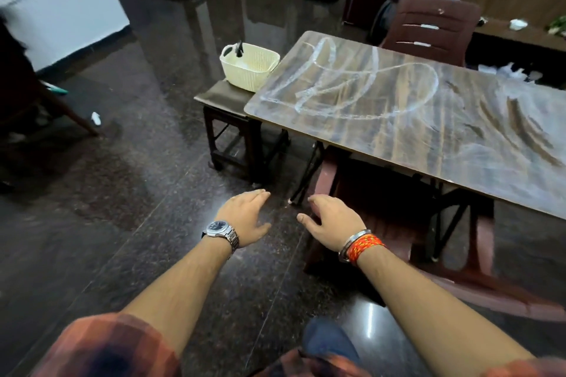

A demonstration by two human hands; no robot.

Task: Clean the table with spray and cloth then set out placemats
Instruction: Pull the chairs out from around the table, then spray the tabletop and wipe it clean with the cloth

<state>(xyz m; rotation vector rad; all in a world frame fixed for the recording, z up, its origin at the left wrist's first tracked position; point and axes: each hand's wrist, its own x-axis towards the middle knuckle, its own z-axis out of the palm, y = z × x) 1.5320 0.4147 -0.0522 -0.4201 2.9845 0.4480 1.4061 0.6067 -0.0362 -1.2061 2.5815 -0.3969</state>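
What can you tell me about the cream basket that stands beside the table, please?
The basket is cream plastic with a woven pattern and a rounded rim. It stands upright on a dark low stool, right by the corner of the table; whether it touches the table cannot be told. A black object sticks up at its rim, and something pale lies inside, too blurred to name. Neither hand touches it.

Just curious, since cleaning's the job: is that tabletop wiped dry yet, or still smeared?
Still smeared. White looping streaks cover the wooden tabletop; both hands are empty, away from it.
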